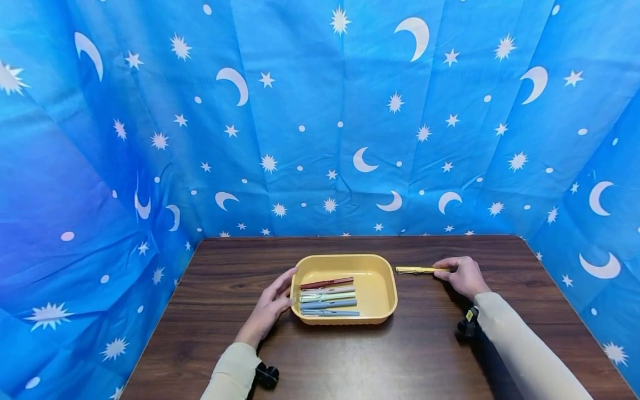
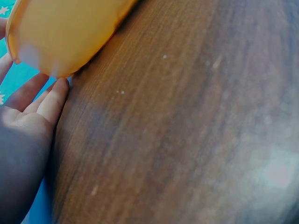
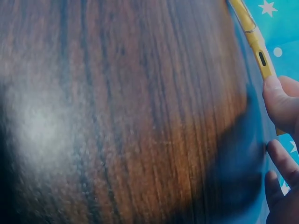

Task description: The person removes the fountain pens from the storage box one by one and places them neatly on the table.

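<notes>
A yellow plastic tray (image 1: 372, 303) with rounded corners stands on the table. Inside its left part several capped pens lie side by side: a dark red pen (image 1: 327, 283) at the back, pale ones in the middle, blue-grey pens (image 1: 329, 304) toward the front. My left hand (image 1: 268, 305) rests against the tray's left end, fingers loosely extended, fingertips at its wall in the left wrist view. To the right of the tray, my right hand (image 1: 465, 276) pinches one end of a yellow pen (image 1: 415, 270) between thumb and fingers. The pen points left toward the tray's rim; a dark slot shows on its barrel (image 3: 261, 58).
The dark wood-grain table (image 1: 210, 316) has a back edge just beyond the tray. Blue cloth (image 1: 320, 111) with white moons and stars hangs behind and on both sides. A black wrist device (image 1: 467, 325) is on the right wrist, another (image 1: 266, 376) on the left.
</notes>
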Demonstrator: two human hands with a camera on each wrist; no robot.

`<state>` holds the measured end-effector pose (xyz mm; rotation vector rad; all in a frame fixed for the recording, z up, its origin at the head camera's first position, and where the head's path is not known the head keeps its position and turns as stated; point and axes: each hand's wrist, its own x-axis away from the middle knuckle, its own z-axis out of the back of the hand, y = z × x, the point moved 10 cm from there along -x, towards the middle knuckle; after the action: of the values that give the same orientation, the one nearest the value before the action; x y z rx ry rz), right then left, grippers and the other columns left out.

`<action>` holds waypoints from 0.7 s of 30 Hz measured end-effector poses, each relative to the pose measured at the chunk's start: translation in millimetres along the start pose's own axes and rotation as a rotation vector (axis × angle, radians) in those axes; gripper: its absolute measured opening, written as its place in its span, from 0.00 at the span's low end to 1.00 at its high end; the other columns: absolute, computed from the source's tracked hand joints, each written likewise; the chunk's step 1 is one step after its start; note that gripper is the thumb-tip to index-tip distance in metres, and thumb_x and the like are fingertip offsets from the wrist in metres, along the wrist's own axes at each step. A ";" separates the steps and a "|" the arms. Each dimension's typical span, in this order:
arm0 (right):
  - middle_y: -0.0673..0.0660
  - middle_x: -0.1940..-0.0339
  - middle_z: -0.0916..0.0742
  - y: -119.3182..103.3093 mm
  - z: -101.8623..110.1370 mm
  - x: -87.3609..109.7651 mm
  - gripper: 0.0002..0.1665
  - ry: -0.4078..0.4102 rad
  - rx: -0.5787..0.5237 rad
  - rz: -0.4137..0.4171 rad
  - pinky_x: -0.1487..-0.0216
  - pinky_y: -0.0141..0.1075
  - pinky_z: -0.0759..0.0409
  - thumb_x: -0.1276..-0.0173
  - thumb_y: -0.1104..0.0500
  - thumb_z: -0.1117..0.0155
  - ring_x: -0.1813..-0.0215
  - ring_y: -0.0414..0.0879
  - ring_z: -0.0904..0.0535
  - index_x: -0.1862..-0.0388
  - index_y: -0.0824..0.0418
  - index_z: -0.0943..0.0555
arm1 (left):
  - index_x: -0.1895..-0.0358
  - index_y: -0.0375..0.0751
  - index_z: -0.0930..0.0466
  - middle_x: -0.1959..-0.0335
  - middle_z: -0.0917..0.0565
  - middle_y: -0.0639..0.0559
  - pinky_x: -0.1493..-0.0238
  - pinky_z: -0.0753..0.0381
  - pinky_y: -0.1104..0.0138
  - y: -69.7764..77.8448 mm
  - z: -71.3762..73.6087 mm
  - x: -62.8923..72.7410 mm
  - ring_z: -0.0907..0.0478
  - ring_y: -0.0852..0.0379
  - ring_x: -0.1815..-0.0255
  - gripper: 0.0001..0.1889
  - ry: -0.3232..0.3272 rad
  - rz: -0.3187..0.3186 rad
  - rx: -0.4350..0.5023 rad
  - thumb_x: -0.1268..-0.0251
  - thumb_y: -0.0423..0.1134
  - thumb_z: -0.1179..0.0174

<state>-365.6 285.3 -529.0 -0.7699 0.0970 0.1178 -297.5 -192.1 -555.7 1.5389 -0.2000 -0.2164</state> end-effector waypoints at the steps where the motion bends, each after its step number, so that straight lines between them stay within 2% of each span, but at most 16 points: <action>1: 0.63 0.52 0.08 -0.3 -0.1 -0.3 0.07 -0.001 0.009 0.004 0.43 0.59 0.19 0.32 0.62 0.25 0.46 0.61 0.16 0.56 0.59 0.07 | 0.17 0.54 0.39 0.17 0.40 0.42 0.31 0.23 0.61 0.3 -0.1 0.0 0.40 0.41 0.17 0.39 0.000 0.000 0.000 0.32 0.25 0.48; 10: 0.64 0.49 0.09 1.7 -4.6 -3.6 0.08 -0.023 0.036 -0.014 0.42 0.60 0.20 0.31 0.61 0.26 0.44 0.62 0.17 0.55 0.59 0.07 | 0.18 0.54 0.39 0.16 0.41 0.42 0.31 0.23 0.62 1.1 -0.4 0.5 0.41 0.40 0.17 0.39 0.006 0.010 0.002 0.32 0.26 0.48; 17: 0.65 0.49 0.09 2.7 -5.5 -4.8 0.08 -0.022 0.039 -0.033 0.47 0.56 0.19 0.31 0.62 0.26 0.51 0.58 0.18 0.55 0.59 0.07 | 0.17 0.54 0.39 0.16 0.41 0.41 0.32 0.23 0.63 1.2 -0.7 0.2 0.41 0.40 0.17 0.39 0.001 0.004 0.004 0.32 0.25 0.48; 21: 0.65 0.48 0.09 2.7 -5.3 -5.1 0.08 -0.021 0.036 -0.030 0.47 0.56 0.18 0.31 0.62 0.27 0.50 0.59 0.18 0.54 0.59 0.07 | 0.18 0.54 0.38 0.16 0.41 0.42 0.31 0.23 0.63 0.9 -0.9 0.7 0.40 0.41 0.17 0.39 0.003 0.005 -0.003 0.32 0.25 0.48</action>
<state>-371.2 283.2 -534.0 -0.7341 0.0669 0.0954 -296.6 -191.4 -554.8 1.5358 -0.2014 -0.2102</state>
